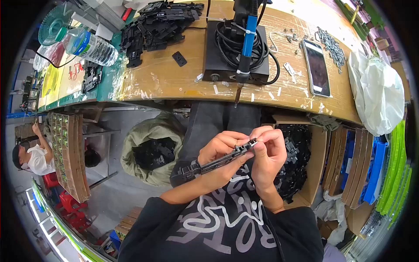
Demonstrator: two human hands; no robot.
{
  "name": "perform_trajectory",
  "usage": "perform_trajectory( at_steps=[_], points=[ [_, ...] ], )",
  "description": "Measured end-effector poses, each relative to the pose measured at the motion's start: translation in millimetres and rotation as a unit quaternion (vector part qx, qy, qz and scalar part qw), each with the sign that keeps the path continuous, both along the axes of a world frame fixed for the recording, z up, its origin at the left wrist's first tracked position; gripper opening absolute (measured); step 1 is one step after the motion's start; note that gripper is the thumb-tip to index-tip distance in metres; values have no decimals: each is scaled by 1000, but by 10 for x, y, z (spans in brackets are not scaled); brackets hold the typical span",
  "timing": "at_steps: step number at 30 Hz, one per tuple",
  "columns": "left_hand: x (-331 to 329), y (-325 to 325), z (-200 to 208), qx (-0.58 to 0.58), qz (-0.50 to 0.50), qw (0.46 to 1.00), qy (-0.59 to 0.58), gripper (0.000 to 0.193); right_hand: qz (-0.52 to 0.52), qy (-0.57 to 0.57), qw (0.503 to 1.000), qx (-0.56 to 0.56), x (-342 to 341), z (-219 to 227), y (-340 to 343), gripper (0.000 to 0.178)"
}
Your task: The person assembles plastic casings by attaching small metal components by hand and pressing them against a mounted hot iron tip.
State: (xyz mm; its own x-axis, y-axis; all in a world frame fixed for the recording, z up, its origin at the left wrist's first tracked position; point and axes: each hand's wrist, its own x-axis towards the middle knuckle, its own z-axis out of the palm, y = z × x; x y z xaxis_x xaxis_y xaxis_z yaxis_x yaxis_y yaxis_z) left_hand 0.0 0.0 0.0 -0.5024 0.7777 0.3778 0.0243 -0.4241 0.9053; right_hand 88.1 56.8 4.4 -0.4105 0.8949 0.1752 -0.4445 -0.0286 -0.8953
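Observation:
A long, narrow black plastic part (pixel 214 164) is held at a slant over my lap, its upper end to the right. My left hand (pixel 221 150) is closed around its middle, and the lower end sticks out past my wrist. At the upper end, thumb and fingers of my right hand (pixel 268 159) pinch the part's tip. Whether a smaller piece sits between those fingertips is hidden. Above my hands hangs a blue and black electric screwdriver (pixel 248 43), its bit pointing down at the table's front edge.
The wooden table (pixel 174 83) bears a heap of black plastic parts (pixel 161 30), a black box with coiled cable (pixel 212 56), a phone (pixel 317 70), small metal pieces (pixel 332 48) and a water bottle (pixel 91 48). Below stand a sack (pixel 131 144) and a carton (pixel 319 161), both holding black pieces.

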Motion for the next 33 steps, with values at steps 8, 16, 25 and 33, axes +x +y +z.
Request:
perform_trajectory(
  at_steps=[8,16,25,33],
  points=[
    [-13,9,1,2,9,1000,3,34,6,-27,999,27,5,19,42,15],
    [-40,11,-24,-9,-23,1000,5,31,40,-66,997,15,117,43,132,15],
    [-112,1,-51,10,-57,997,58,29,32,-118,979,164,179,-4,206,10],
    [-257,-156,-164,-269,-337,792,-431,28,61,-94,974,199,242,-204,292,13]
  ],
)
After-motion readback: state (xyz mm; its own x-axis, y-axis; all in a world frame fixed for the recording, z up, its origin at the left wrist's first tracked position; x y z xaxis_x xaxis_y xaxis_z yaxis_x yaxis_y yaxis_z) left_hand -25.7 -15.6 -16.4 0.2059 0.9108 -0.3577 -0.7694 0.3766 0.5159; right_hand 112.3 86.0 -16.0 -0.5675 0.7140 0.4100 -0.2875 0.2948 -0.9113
